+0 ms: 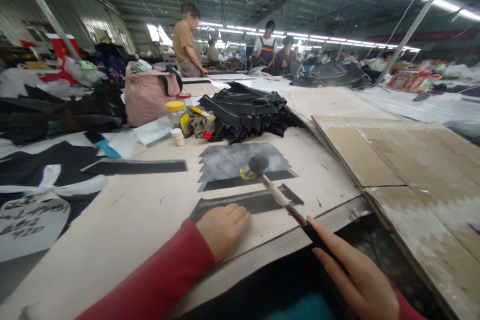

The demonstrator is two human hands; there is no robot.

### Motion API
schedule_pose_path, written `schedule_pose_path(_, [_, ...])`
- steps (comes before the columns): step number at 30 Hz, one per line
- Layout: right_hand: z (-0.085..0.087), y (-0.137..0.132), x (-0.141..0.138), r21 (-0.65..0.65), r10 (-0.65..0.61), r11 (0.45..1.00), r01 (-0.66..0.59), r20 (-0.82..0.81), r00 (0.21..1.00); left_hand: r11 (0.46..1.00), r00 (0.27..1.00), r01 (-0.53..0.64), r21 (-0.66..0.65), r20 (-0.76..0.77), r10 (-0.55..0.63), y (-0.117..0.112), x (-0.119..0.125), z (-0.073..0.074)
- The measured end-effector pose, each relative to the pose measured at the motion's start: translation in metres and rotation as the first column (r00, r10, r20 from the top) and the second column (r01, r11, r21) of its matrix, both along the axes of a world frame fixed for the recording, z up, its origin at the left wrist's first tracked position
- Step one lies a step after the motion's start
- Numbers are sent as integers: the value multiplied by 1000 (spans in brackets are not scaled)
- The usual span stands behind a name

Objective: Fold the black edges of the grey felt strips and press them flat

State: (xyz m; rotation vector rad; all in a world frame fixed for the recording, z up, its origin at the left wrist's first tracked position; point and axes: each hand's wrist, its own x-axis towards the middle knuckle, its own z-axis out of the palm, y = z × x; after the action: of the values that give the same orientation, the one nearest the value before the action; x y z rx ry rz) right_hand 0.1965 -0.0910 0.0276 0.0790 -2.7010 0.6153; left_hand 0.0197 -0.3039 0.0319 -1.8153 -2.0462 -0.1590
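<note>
two hands [225, 230] [354, 272], one hammer [277, 195], one mask [153, 131]

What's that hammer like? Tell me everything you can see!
The dark, long-handled hammer has a rounded head, blurred, with a yellowish rim at its left end. Its handle looks reddish-brown around a pale wrapping, then black toward the bare right hand that grips it. It slants away to the left, its head over layered grey and black fabric strips; whether they touch, I can't tell.

A tilted hammer [279, 196] hangs over black fabric strips [259, 204].
</note>
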Motion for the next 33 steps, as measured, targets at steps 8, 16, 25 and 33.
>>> schedule_pose_path(8, [13, -18, -19, -91, 101, 991, -97, 42, 994, 993, 993, 114, -12, -35, -114, -1, 7, 7])
schedule_pose_path(16, [9, -14, -35, -100, 105, 991, -89, 170, 980, 987, 986, 162, -14, 30, -162, -1, 7, 12])
schedule_pose_path(25, [22, 72, -79, 150, -289, 949, 279, 49, 956, 947, 927, -315, 68, 234, 292, -7, -25, 5])
schedule_pose_path(33, [3, 121, -97, 497, -501, 749, 438, -6, 865, 948, 863, -306, -82, 397, 313, -3, -19, 6])
